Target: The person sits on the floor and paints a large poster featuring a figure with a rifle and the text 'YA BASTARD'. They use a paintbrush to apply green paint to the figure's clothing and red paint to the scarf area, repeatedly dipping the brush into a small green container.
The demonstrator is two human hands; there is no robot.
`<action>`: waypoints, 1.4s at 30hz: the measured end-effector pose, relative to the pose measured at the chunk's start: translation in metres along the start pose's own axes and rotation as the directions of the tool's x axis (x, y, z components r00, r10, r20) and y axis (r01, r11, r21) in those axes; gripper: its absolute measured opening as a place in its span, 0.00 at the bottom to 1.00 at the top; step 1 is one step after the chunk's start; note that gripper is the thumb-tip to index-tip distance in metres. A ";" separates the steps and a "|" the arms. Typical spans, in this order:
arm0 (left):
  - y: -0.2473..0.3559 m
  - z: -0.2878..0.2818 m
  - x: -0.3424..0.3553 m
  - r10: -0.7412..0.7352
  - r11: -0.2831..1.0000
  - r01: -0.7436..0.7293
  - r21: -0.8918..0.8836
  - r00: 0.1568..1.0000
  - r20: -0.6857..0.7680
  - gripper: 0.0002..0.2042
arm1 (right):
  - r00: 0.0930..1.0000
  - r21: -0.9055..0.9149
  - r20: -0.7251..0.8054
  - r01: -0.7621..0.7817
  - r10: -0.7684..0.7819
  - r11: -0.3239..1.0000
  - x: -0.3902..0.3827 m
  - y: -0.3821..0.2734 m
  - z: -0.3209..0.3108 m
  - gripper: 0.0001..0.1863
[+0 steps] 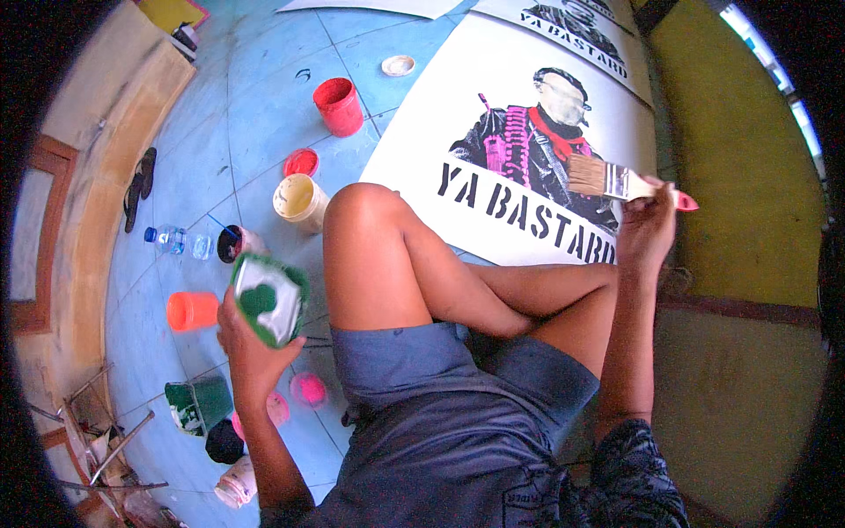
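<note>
My right hand [649,227] is closed round the handle of a wide flat paintbrush [591,176]. The brush has light brown bristles, a metal band and a red-ended handle. Its bristles overlap a white poster [414,150] with a stencilled figure in black, red and pink above black lettering; whether they touch the paper I cannot tell. On the other side, my left hand [251,361] grips a squarish green-rimmed lid [280,304], its face white with dark green paint. The lid is tilted and slightly blurred, held above the floor beside my bent knee.
On the blue tiles [264,53] at left stand a red paint pot [337,107], a cream tub [301,202], an orange cup [192,311], a dark green container [198,403] and a water bottle [179,242]. A yellow-green wall [739,158] rises at right.
</note>
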State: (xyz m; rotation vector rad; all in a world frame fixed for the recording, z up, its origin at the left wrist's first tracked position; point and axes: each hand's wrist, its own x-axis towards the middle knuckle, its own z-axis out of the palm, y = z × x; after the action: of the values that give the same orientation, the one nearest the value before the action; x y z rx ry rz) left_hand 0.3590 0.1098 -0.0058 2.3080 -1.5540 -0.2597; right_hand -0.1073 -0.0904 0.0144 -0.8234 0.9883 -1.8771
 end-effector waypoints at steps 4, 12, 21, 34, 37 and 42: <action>0.104 0.004 0.059 0.463 0.880 -0.456 -0.134 0.886 0.027 0.56 | 0.953 -0.289 0.163 0.295 -0.257 0.911 0.003 -0.050 0.034 0.19; 0.217 0.081 0.115 0.722 0.689 -0.684 -0.238 0.677 0.142 0.62 | 0.877 -0.578 0.481 0.318 -0.001 0.751 -0.025 -0.020 0.056 0.15; 0.239 0.120 0.115 0.799 0.600 -0.737 -0.311 0.529 0.286 0.63 | 0.842 -0.696 0.538 0.410 0.049 0.589 -0.012 0.017 0.033 0.13; 0.245 0.151 0.128 0.844 0.536 -0.762 -0.363 0.475 0.249 0.63 | 0.906 -0.746 0.398 0.229 0.144 0.625 0.001 0.028 0.021 0.15; 0.248 0.154 0.135 0.851 0.524 -0.736 -0.429 0.472 0.231 0.62 | 0.942 -0.713 0.316 0.160 0.109 0.683 0.006 0.035 0.016 0.17; 0.244 0.162 0.147 0.835 0.548 -0.727 -0.414 0.501 0.225 0.62 | 0.980 -0.302 -0.110 -0.195 0.169 0.933 0.032 0.061 -0.013 0.19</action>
State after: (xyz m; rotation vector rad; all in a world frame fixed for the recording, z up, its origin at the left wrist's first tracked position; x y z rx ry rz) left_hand 0.1505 -0.1379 -0.0566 1.1395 -2.4283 -0.6700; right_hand -0.1095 -0.1348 -0.0397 -0.8083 1.3896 -1.6292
